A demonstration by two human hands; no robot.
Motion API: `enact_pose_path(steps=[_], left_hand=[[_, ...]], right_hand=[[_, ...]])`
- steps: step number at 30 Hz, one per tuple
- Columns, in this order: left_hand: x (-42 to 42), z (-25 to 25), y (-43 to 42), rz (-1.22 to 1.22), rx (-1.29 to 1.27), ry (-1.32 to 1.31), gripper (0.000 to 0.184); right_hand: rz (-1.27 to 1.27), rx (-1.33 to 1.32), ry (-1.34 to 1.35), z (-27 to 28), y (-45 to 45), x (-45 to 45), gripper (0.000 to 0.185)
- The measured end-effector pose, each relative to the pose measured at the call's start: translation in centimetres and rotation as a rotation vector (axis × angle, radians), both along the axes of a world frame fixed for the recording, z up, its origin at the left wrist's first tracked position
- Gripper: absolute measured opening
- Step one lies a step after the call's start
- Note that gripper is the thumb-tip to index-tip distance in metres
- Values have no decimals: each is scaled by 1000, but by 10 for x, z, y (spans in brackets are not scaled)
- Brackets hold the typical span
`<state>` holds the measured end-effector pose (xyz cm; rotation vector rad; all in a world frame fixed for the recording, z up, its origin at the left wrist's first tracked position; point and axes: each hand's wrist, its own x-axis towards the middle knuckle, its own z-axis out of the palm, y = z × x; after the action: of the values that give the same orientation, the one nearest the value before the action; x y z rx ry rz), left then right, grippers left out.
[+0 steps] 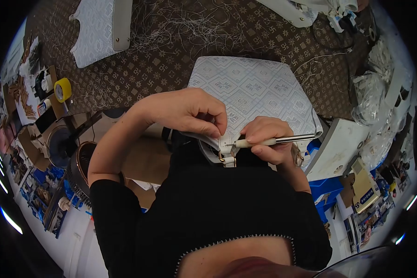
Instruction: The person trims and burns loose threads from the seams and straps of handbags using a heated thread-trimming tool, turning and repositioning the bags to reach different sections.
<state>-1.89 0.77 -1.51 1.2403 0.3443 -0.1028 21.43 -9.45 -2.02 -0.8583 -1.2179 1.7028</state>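
Note:
A pale patterned panel [255,88] lies at the table's near edge, its lower edge close to my body. A white strap [225,144] with gold-coloured metal rings [228,160] hangs at that edge. My right hand [269,139] is closed around a pen-like tool with a light grip and a metal shaft [294,138]; its thin tip points left and meets the strap. Just left of the tip, my left hand [197,113] is closed, thumb and forefinger pinched at the strap's upper end. What lies between those fingertips is too small to make out.
Loose threads [194,28] are scattered over the brown patterned table cover [157,72]. Another patterned piece [95,34] lies at the upper left. Yellow tape [62,90] stands at the left; clear plastic bags [373,97] and a white board [333,150] are at the right.

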Motion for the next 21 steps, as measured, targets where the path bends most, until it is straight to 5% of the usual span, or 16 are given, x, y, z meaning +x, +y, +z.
enact_pose_path(steps=[21], left_hand=[[1,13,0,81,166,11,11]], right_hand=[[73,115,-60,0,9,-2,16]])
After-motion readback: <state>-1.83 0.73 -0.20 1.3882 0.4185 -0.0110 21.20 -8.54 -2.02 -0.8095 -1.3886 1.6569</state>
